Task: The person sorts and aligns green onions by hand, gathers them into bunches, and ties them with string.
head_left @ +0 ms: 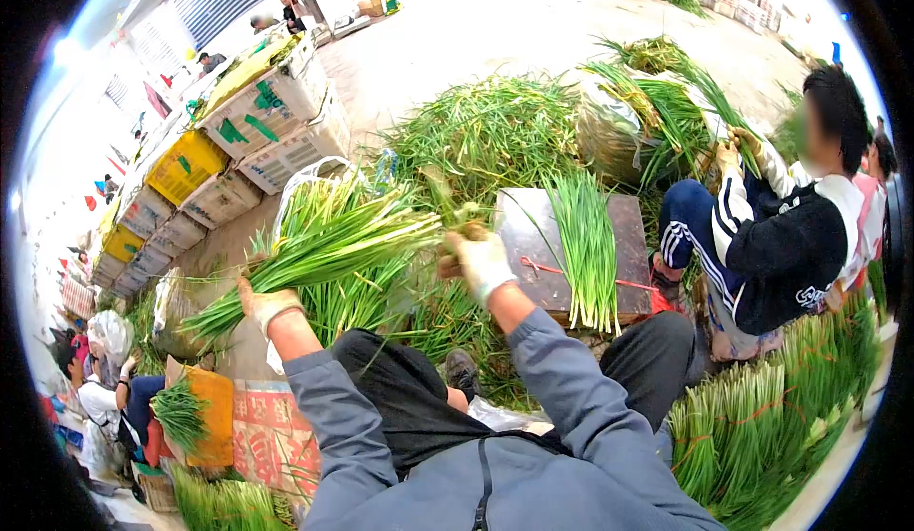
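Observation:
A long bunch of green stalks (pixel 352 245) lies across my left hand (pixel 268 304), which is closed round its leafy end at the left. My right hand (pixel 479 262), in a pale glove, is closed at the pale root end of the stalks, on a brownish clump that is blurred. To the right, a neat bundle of green stalks (pixel 583 245) rests on a dark board (pixel 519 215), with a red tie (pixel 541 266) beside and under it. A heap of loose stalks (pixel 490 131) lies behind the board.
Stacked white and yellow crates (pixel 271 102) line the left. A seated co-worker (pixel 795 217) handles stalks at the right, near a filled sack (pixel 609 136). Tied upright bundles (pixel 752 417) stand at the lower right. Another person (pixel 105 393) sits at the far left.

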The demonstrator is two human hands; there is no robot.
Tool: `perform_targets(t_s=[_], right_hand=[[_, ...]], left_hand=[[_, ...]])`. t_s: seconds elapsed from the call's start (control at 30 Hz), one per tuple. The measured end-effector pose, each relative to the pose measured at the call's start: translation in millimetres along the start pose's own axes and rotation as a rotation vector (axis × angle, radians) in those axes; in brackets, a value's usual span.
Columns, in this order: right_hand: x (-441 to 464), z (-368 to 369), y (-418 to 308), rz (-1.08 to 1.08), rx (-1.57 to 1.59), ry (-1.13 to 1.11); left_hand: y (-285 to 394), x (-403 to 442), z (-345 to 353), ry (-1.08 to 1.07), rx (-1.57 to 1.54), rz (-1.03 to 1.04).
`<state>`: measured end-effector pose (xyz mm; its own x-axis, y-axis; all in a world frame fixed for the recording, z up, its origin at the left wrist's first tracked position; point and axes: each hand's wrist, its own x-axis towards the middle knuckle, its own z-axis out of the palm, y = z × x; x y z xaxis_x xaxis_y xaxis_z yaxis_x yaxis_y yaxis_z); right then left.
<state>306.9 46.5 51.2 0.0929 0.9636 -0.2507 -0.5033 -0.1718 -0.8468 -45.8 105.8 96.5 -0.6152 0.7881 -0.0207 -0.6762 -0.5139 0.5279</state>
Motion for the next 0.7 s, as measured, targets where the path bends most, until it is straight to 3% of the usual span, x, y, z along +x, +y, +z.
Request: perform_targets(t_s=[0.07, 0.1, 0.13, 0.17, 0.27, 0.33, 0.4, 0.43, 0.47, 0.5, 0.53, 0.63, 0.7], right_hand=[[16, -40, 8, -0.168, 0.155, 0.071], [-9, -43, -24, -0.152, 0.235, 0.185], [9, -71, -19, -0.443, 0.143, 0.215], [-26, -62, -63, -0.466, 0.197, 0.274], [-68, -35, -149, -0.946, 0.279, 0.277], [-48, -26, -184, -1.165, 0.273, 0.122], [64, -32, -200, -1.069, -0.476, -0.009], [100, -21, -200, -0.834, -1.245, 0.219], [119, -25, -184, -0.780, -1.667, 0.147], [109, -17, -174, -0.570, -1.778, 0.150], [97, -12, -163, -0.652, -1.528, 0.062], [46, -6, -98, -0.699, -1.364, -0.211], [11, -9, -55, -0.286, -1.231, -0.449]], left_hand=[[13, 11, -14, 0.033, 0.022, 0.063], [23, 20, -24, 0.059, 0.049, 0.123], [38, 38, -51, -0.123, 0.136, 0.070], [43, 15, -34, 0.032, 0.022, 0.115], [57, 16, -65, -0.025, 0.010, 0.062], [54, 45, -109, -0.127, -0.089, 0.090], [35, 22, -85, -0.208, -0.086, 0.039], [28, 1, -75, -0.300, -0.088, -0.022], [30, -15, -68, -0.297, -0.077, -0.021], [27, -23, -53, -0.293, -0.129, -0.047], [18, -33, -47, -0.268, -0.199, -0.066], [13, -49, -47, -0.221, -0.257, -0.137], [10, -42, -62, -0.256, -0.198, -0.153]])
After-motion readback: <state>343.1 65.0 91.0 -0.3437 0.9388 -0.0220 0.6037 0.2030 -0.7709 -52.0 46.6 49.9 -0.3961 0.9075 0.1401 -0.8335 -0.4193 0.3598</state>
